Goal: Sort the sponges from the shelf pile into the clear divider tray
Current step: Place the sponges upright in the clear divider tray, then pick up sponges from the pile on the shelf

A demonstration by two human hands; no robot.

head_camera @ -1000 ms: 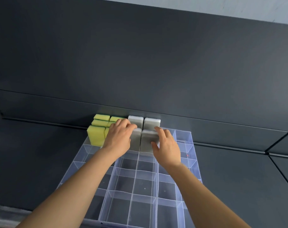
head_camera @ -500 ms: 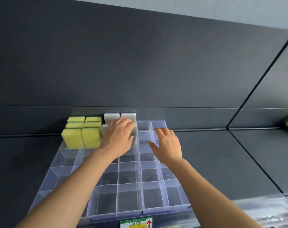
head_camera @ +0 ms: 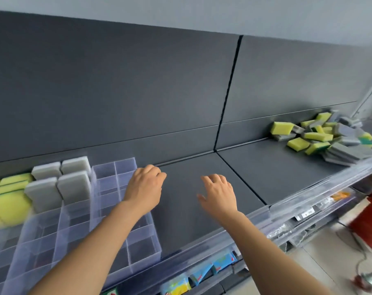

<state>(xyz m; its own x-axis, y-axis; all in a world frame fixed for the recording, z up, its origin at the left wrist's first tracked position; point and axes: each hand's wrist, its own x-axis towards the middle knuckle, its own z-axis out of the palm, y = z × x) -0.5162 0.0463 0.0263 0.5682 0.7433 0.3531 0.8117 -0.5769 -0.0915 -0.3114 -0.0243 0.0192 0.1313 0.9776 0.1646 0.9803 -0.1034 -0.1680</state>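
Hovering empty with fingers loosely curled, the left hand [head_camera: 145, 186] hangs over the right edge of the clear divider tray [head_camera: 144, 241], while the right hand [head_camera: 218, 194], relaxed and holding nothing, floats above the dark shelf [head_camera: 255, 173]. Grey sponges [head_camera: 59, 186] and yellow sponges [head_camera: 8, 201] stand upright in the tray's far-left compartments; the sponge pile [head_camera: 325, 137] lies far right.

**Bare hands, bare forearms**

The left hand [head_camera: 145, 188] and the left forearm [head_camera: 91, 248] are uncovered along their whole visible length, the skin smooth. The right hand [head_camera: 218, 192] and the right forearm [head_camera: 266, 252] look the same (bare from fingertips to the picture's lower edge). Knuckles show as soft ridges; the nails are too blurred to describe.
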